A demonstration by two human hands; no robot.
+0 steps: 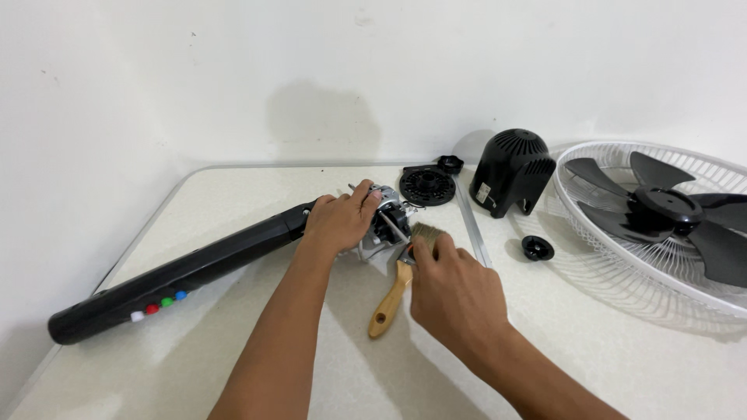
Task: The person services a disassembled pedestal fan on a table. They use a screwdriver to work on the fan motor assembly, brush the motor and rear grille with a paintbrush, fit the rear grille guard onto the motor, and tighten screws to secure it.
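Note:
A dismantled fan lies on a white table [233, 342]. Its black stand column [179, 276], with coloured buttons near the lower end, runs diagonally from left to centre. At the column's top sits the bare metal motor [387, 222]. My left hand [338, 222] is closed over the joint where column and motor meet. My right hand [451, 292] grips a paintbrush [391, 302] with a wooden handle; its bristles rest against the motor's near side.
A round black vented plate [426, 187] and a small black knob [450, 163] lie behind the motor. A black motor cover [512, 171] stands at the back right. A black cap [538, 248] lies beside a white wire guard [607, 272] holding the black fan blades [661, 214].

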